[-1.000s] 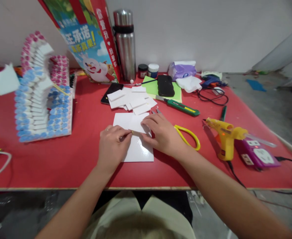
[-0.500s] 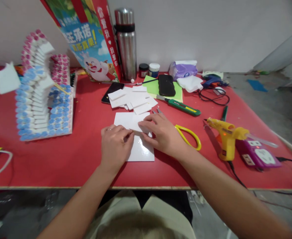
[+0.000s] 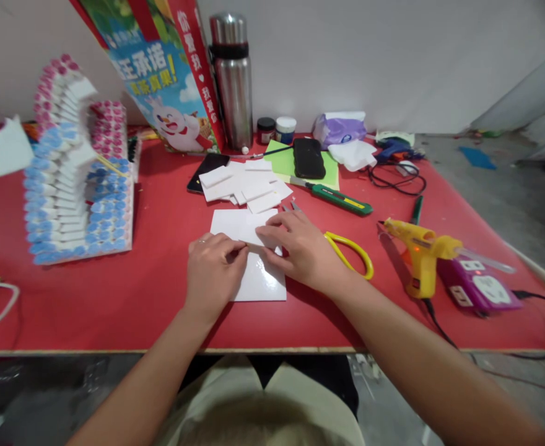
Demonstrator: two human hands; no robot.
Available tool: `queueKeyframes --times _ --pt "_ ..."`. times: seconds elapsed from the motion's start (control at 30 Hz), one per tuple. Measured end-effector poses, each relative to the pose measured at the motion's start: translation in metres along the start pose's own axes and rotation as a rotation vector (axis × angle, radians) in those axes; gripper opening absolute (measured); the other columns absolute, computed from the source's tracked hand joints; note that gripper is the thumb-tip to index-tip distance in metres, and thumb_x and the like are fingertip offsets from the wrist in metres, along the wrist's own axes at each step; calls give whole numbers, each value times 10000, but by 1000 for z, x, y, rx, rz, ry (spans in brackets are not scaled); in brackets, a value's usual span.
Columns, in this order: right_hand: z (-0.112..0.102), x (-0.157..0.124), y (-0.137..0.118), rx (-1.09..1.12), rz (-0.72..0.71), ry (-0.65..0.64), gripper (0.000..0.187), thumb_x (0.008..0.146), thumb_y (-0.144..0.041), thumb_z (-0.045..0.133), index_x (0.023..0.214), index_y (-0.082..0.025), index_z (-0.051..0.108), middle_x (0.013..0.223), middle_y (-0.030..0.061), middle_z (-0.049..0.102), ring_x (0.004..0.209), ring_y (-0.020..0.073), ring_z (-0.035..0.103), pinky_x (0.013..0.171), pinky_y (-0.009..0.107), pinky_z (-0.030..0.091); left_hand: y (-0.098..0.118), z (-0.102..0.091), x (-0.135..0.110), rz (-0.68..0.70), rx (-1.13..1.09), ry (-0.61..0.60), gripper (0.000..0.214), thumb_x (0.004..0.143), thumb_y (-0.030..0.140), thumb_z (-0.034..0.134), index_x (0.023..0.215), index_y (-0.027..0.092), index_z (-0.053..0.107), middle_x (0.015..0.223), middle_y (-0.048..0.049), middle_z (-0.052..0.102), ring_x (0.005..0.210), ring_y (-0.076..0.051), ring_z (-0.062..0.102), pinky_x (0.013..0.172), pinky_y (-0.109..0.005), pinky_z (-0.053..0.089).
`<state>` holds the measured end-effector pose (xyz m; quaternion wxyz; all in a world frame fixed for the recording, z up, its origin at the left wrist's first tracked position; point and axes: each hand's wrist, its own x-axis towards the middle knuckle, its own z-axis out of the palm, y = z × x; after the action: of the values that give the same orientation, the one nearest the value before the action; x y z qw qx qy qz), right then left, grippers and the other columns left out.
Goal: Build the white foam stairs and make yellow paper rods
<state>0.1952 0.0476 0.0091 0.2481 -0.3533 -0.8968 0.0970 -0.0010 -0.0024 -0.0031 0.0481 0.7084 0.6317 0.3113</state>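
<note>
Thin strip (image 3: pixel 254 246) pinched over a white board (image 3: pixel 261 282)

The left hand (image 3: pixel 214 266) has thumb and fingertips pressed together on one end of the strip, about midway up the white board. The right hand (image 3: pixel 303 251) brings its thumb to the other end, fingers arched above the board; whether they clamp anything cannot be told.

Red tabletop (image 3: pixel 161 303) runs from the board's near edge to the table's front edge, and leftward to a model (image 3: pixel 68 204) of blue and pink rounded tufts with stepped white blocks. Smooth, flat white cards (image 3: pixel 247 183) overlap just beyond the board. Right of it curves a yellow loop handle (image 3: pixel 363 251), then a plastic glue gun (image 3: pixel 421 260). Farther beyond stand a brushed-metal flask (image 3: pixel 235 93) and a plain pale wall (image 3: pixel 393 62); grey floor (image 3: pixel 462 179) lies far right.
</note>
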Motion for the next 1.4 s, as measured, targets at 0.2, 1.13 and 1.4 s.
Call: queueKeyframes --times 0.2,1.13,1.4 --pt "0 0 1 0 0 3 201 953 -259 604 1125 -197 687 1136 133 644 1068 284 560 948 449 461 0 -1 0 41 34 -3 163 901 198 628 780 205 737 747 -32 712 780 -222 600 788 -397 439" --pt "-2 -2 3 56 -12 7 272 946 -266 612 1198 -191 679 1201 147 646 1110 288 573 969 464 478 -6 -15 -5 112 -32 65 170 953 180 559 1008 172 720 924 -72 725 873 -217 627 826 -360 498" --pt "-4 -2 5 133 8 178 243 1002 -285 561 1183 -196 696 1195 137 678 1134 264 619 986 455 507 -15 -17 -9 327 115 -63 383 966 158 506 1309 178 673 898 -82 646 839 -226 583 757 -363 463"
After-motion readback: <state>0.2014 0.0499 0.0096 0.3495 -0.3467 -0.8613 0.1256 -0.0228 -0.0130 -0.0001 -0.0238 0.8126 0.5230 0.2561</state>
